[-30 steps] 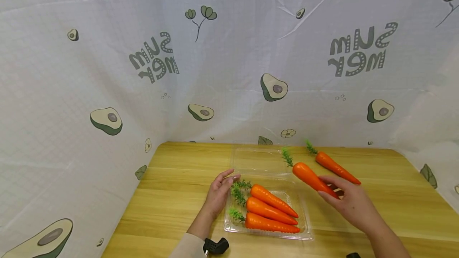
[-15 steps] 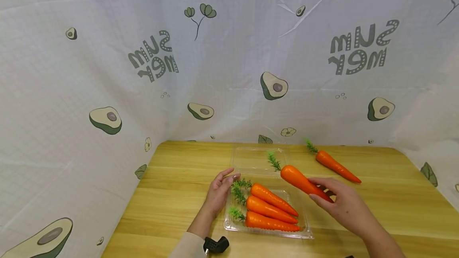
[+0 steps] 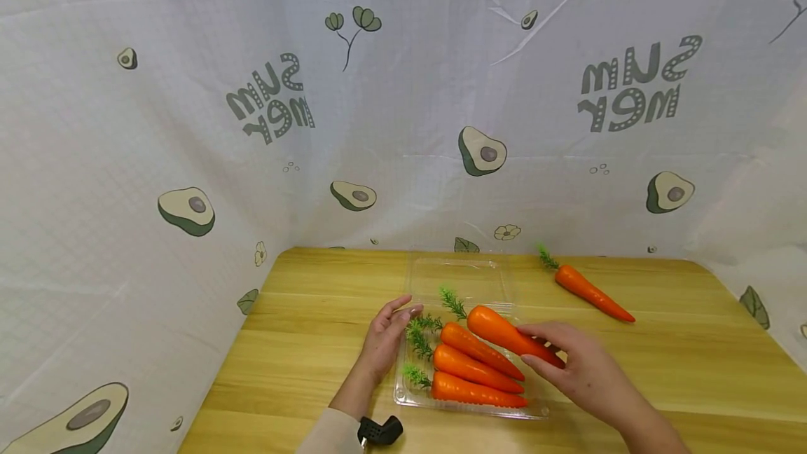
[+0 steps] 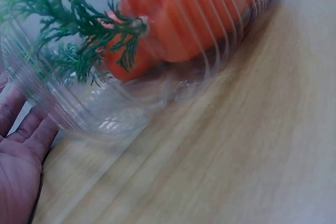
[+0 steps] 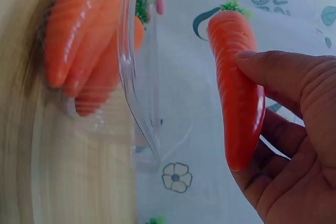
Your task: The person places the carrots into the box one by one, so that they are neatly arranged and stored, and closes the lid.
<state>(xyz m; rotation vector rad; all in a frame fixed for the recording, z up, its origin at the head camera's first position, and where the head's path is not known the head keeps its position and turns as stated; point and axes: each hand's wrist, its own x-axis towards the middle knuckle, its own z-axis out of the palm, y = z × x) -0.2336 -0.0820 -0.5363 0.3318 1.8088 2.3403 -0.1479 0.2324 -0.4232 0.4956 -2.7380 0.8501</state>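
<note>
Basically, the table (image 3: 302, 342) is topped by a clear container (image 3: 466, 411), w/ its lid (image 3: 457, 277) laid open behind & 3 carrots (image 3: 476, 370) nested inside. By the L hand (image 3: 381, 338), fingers loosely extended, its left side is flanked; contact can't be told. By the R hand (image 3: 583, 370), a 4th carrot (image 3: 504, 331) is pinched toward its tip, above the container's far right part. Prob. best lowered slowly, alongside the row, w/ greens (image 3: 452, 302) kept inside & grip eased only once it's supported.
</note>
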